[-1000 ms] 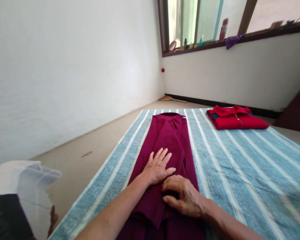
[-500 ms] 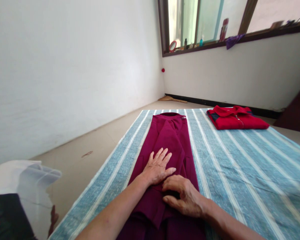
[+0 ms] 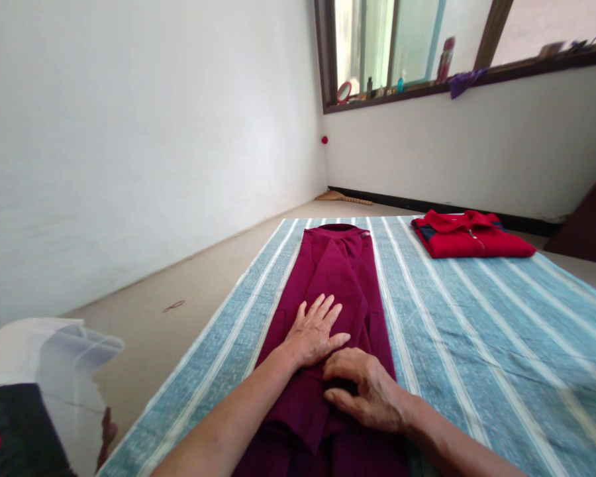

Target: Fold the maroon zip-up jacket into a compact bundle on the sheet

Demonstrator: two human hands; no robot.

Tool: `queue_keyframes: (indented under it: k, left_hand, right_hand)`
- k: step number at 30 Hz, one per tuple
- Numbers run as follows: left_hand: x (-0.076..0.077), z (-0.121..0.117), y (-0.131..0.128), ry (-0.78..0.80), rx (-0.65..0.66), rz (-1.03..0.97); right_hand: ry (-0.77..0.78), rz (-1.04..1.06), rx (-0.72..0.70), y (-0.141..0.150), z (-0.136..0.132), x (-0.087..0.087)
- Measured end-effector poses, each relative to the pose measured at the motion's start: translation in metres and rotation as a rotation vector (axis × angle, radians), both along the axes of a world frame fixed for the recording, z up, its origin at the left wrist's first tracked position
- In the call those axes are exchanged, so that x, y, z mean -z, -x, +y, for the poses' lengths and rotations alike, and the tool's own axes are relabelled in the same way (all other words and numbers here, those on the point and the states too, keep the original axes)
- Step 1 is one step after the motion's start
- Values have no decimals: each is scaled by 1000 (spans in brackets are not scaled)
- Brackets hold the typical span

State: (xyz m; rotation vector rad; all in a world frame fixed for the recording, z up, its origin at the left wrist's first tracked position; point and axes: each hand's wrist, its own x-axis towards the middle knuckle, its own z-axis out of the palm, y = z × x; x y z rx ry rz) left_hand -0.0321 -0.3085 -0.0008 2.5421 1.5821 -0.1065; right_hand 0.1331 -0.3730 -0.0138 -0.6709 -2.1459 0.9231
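Note:
A maroon jacket (image 3: 338, 278) lies folded into a long narrow strip on the bed, its collar opening at the far end. Flat across its middle rests my left hand (image 3: 314, 334), fingers stretched out and slightly spread. Just right of it and nearer to me, my right hand (image 3: 365, 391) lies cupped on the jacket. Its fingers are curved, with a dark gap between them and the thumb, and I see no fabric pinched there. The jacket's near end, under and below my wrists, looks darker and layered.
Blue-and-white striped cloth (image 3: 437, 318) covers the bed. A folded red garment (image 3: 471, 235) with a collar and zip sits at its far right. White sheer material (image 3: 54, 358) and a black item (image 3: 20, 427) are at lower left. Bottles and a round mirror (image 3: 344, 91) line the windowsill.

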Motion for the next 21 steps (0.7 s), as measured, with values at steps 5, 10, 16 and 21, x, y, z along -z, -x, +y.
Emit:
queue_keyframes:
  k: [5,10,16,21]
  left_hand:
    - [0,0,0,-7,3,-10]
    - [0,0,0,-5,6,-13]
    - [0,0,1,-6,5,-23]
    - [-3,-2,0,-3,8,-30]
  right_hand:
    - [1,11,0,0,-1,0]
    - [1,8,1,0,-1,0]
    - [-2,10,8,0,0,-1]
    - [-14,16,14,2,-1,2]
